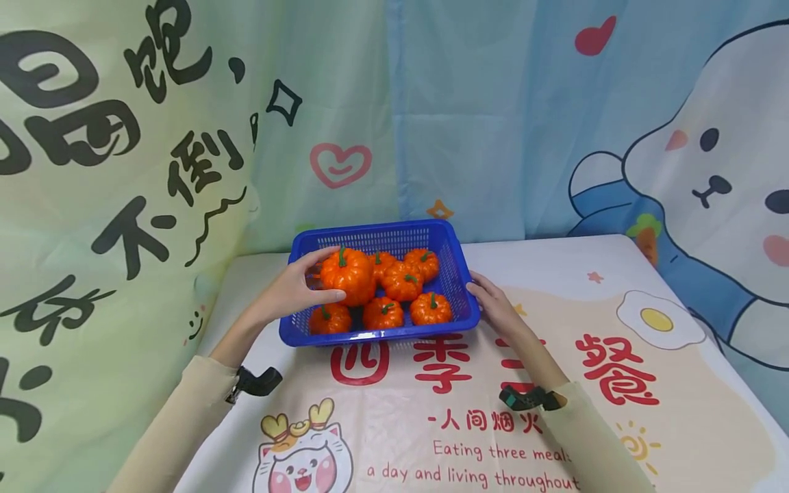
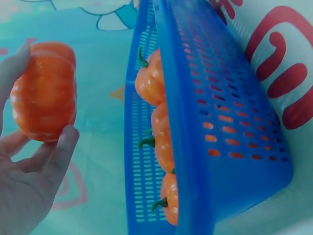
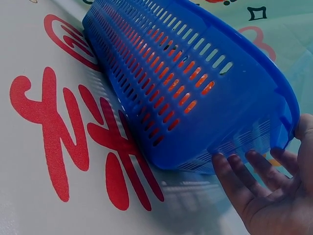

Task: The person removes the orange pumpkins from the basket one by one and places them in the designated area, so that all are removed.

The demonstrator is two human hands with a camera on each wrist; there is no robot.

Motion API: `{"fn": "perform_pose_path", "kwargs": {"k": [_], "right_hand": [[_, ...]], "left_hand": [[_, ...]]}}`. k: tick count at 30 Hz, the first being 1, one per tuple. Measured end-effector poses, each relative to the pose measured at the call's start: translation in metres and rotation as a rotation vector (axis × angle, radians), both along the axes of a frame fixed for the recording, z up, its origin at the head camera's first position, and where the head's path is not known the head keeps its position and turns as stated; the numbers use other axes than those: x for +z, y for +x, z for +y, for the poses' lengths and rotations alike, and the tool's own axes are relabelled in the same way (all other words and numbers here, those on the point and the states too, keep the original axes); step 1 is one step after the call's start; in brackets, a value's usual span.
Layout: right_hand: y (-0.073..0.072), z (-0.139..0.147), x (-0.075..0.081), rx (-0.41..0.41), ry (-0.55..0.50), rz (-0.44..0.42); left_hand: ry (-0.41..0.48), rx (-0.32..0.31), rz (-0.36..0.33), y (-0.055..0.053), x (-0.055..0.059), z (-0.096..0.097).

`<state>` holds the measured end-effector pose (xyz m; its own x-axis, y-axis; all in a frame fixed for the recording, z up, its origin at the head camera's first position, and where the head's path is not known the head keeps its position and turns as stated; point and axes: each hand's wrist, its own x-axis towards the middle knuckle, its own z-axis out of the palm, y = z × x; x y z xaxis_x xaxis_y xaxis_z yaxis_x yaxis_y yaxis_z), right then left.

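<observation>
A blue plastic basket [image 1: 382, 335] with slotted sides sits on the table, holding several small orange toy pumpkins [image 1: 433, 308] with green stems. My left hand [image 1: 294, 286] grips a larger orange pumpkin [image 1: 348, 276] between thumb and fingers, over the basket's left part. In the left wrist view this pumpkin [image 2: 45, 93] is raised above the rim, apart from the pumpkins inside. At the basket's right end, my right hand [image 1: 498, 306] holds the rim. The right wrist view shows its thumb at the rim and its fingers [image 3: 266, 171] against the slotted end wall.
A printed tablecloth [image 1: 493, 452] with red characters, a cat and a fried egg covers the table. Patterned curtains [image 1: 468, 123] hang close behind the basket and along the left side. A black strap device [image 1: 255, 381] sits on each wrist.
</observation>
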<state>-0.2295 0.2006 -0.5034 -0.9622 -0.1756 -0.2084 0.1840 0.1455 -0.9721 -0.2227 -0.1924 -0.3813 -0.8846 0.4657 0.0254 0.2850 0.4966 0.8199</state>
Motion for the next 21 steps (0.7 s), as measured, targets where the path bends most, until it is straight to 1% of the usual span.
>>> {"fn": "perform_pose_path", "kwargs": {"k": [3,5,8,10,14,16,19,21], "right_hand": [[0.001,0.0,0.0,0.008,0.001,0.002],[0.002,0.001,0.0,0.005,0.002,0.0],[0.0,0.001,0.0,0.005,0.0,0.0],[-0.001,0.001,0.0,0.004,0.002,-0.001],[-0.001,0.0,0.0,0.012,0.007,0.001],[-0.001,0.0,0.0,0.009,0.004,0.0],[0.0,0.0,0.0,0.0,-0.001,-0.002],[0.0,0.0,0.0,-0.001,-0.004,-0.002]], "left_hand": [[0.005,-0.008,0.027,0.011,-0.001,-0.001],[0.0,0.002,0.049,0.02,-0.001,-0.001],[0.018,0.015,0.069,0.038,-0.002,-0.002],[0.037,0.021,0.079,0.053,-0.004,-0.002],[0.06,0.004,0.103,0.085,-0.013,-0.001],[0.063,-0.012,0.117,0.098,-0.018,0.0],[0.061,-0.031,0.134,0.113,-0.028,0.001],[0.059,-0.053,0.125,0.121,-0.034,0.002]]}}
